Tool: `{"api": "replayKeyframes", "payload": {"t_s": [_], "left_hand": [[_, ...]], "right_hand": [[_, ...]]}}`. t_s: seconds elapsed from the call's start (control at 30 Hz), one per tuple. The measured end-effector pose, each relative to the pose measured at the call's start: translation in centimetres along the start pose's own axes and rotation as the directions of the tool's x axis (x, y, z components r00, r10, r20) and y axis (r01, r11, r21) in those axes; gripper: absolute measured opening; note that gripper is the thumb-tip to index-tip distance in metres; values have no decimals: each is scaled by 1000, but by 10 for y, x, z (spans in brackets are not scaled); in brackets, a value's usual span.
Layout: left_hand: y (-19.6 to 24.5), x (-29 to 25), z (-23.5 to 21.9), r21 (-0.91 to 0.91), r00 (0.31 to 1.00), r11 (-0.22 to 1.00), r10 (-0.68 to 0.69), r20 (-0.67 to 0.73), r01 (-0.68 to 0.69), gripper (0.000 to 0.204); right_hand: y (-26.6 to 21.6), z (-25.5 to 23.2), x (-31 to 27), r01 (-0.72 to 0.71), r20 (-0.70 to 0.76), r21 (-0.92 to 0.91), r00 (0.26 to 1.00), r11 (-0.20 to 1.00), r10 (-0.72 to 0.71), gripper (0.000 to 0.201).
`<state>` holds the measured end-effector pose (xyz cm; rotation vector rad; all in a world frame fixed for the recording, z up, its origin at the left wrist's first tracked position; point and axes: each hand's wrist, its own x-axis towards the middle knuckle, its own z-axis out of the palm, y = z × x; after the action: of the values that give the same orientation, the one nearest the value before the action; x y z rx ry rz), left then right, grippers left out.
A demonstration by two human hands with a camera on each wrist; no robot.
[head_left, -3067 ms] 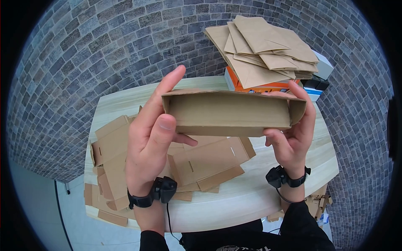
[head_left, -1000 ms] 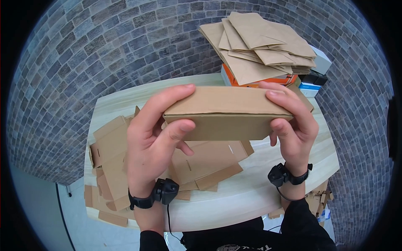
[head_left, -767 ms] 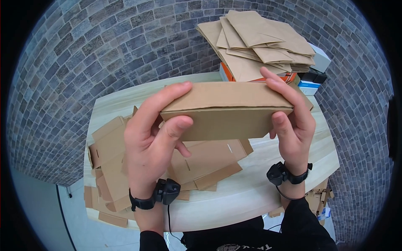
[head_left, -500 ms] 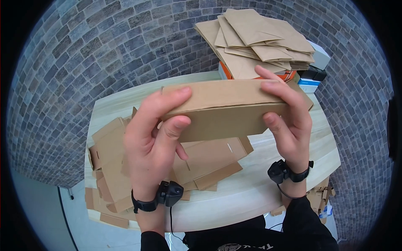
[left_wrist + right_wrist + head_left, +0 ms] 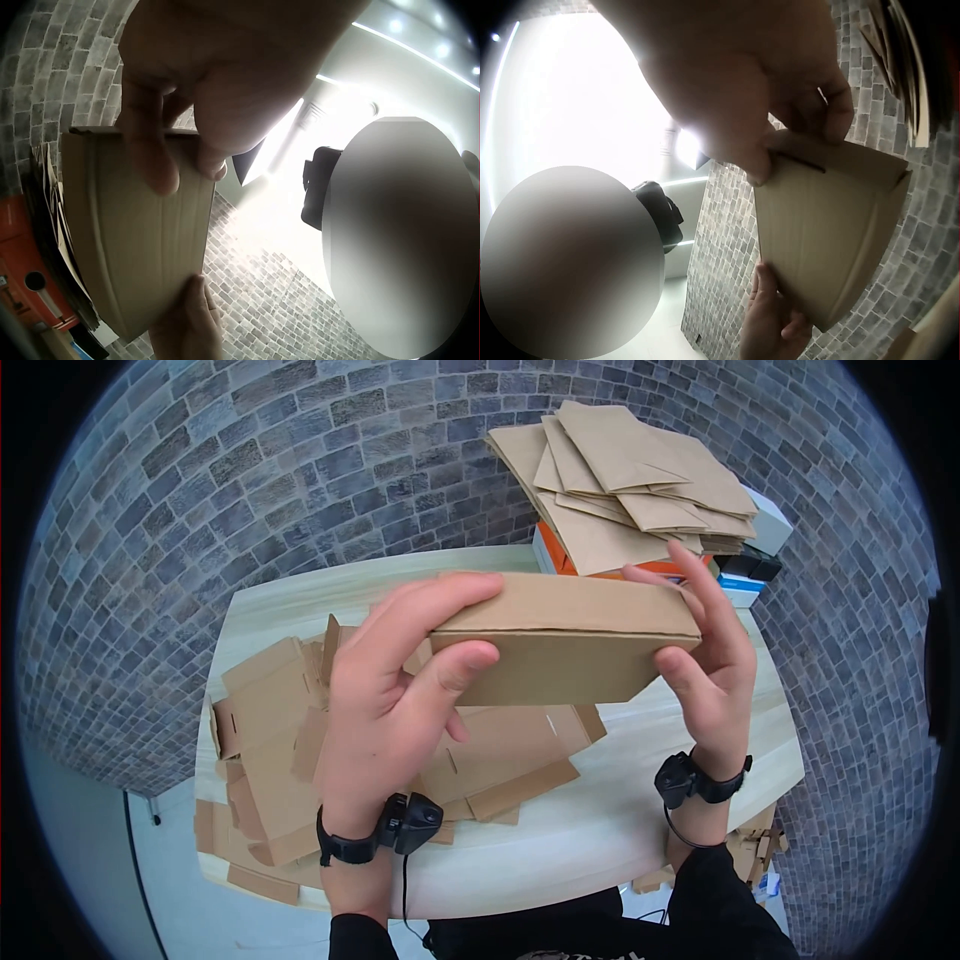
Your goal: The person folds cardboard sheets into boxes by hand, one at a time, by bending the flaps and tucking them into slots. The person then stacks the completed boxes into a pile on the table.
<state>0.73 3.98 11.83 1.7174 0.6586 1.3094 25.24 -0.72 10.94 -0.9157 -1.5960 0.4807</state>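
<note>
A small brown cardboard box (image 5: pixel 560 665) is held level above the table between both hands, a long closed side towards the head camera. My left hand (image 5: pixel 385 685) grips its left end, fingers over the top and thumb on the front side. At the other end my right hand (image 5: pixel 715 670) holds the box, thumb on the front corner and forefinger raised off the top. In the right wrist view a narrow dark slot shows in the box (image 5: pixel 817 225) near the right thumb. The left wrist view shows the box (image 5: pixel 142 225) with the left fingertips on its panel.
Flattened cardboard box blanks (image 5: pixel 270 760) overlap on the table (image 5: pixel 640 840) at the left and beneath the box. Kraft paper bags (image 5: pixel 640 490) lie piled on an orange box (image 5: pixel 556 555) at the back right. A brick-patterned wall (image 5: pixel 330 470) rises behind.
The box's open hollow faced the head camera about three seconds ago; a closed side and top face it now. Lately the left hand has shifted right and the right forefinger has lifted.
</note>
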Motion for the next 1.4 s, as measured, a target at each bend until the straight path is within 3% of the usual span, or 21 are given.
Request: {"api": "replayKeyframes", "payload": {"t_s": [0.03,0.1,0.17,0.23,0.43,0.5,0.57,0.63,0.7,0.83,0.97,1.03,1.1,1.13,1.2,1.23,1.3,1.37,1.4], "left_hand": [[-2,1,0,-3,1000,1000,2,-7,-2,30],[-6,2,0,12,1000,1000,21,13,-21,32],[-6,2,-3,-16,1000,1000,1,21,-1,32],[-7,3,-5,-46,999,999,-14,30,16,32],[-16,6,-11,-8,967,996,-83,241,88,34],[-20,7,-9,51,956,996,59,286,-77,37],[-21,7,-10,73,950,993,71,303,-97,40],[-21,7,-8,81,941,989,89,325,-121,42],[-18,5,-11,90,927,994,27,373,-65,48],[-23,2,-22,195,936,972,61,346,-135,51],[-33,-1,-33,253,902,937,119,414,-240,49],[-32,-1,-32,255,871,921,150,467,-295,48],[-26,0,-34,322,812,924,-19,584,-209,43],[-26,0,-31,310,803,925,-7,596,-222,43],[-24,-1,-26,335,795,914,-25,606,-227,40],[-22,0,-25,329,792,913,-12,610,-240,40],[-18,0,-24,396,722,895,-135,679,-205,40],[-18,-2,-27,405,727,894,-147,670,-193,40],[-18,-5,-30,414,729,895,-172,663,-166,41]], "right_hand": [[-2,-3,0,3,7,-2,1000,1000,-3,67],[-5,-5,-1,-159,70,8,985,987,158,68],[0,-2,-5,-214,31,45,977,976,212,66],[0,-8,-7,-413,150,-38,898,910,413,63],[-1,-11,-5,-347,164,-107,918,932,360,57],[-3,-4,-6,-319,127,-153,932,935,339,57],[-4,-4,-10,-296,81,-211,945,932,318,57],[-4,-9,-18,-377,57,-228,915,898,399,58],[-4,-20,-28,-403,61,-257,901,879,430,56],[2,-73,-65,-447,-158,-440,892,779,423,47],[8,-134,-101,-467,-426,-544,869,697,250,47],[18,-155,-110,-462,-451,-595,869,657,203,42],[26,-162,-105,-367,-407,-834,913,412,-13,38],[38,-167,-103,-322,-357,-909,929,263,-96,42],[69,-182,-96,-176,-191,-979,965,99,-178,51],[90,-191,-95,-139,-155,-985,971,100,-182,60],[111,-189,-93,-120,-124,-985,992,122,-26,63],[115,-175,-91,-237,-193,-918,968,320,163,65],[112,-170,-89,-209,-166,-923,974,322,156,61]]}}
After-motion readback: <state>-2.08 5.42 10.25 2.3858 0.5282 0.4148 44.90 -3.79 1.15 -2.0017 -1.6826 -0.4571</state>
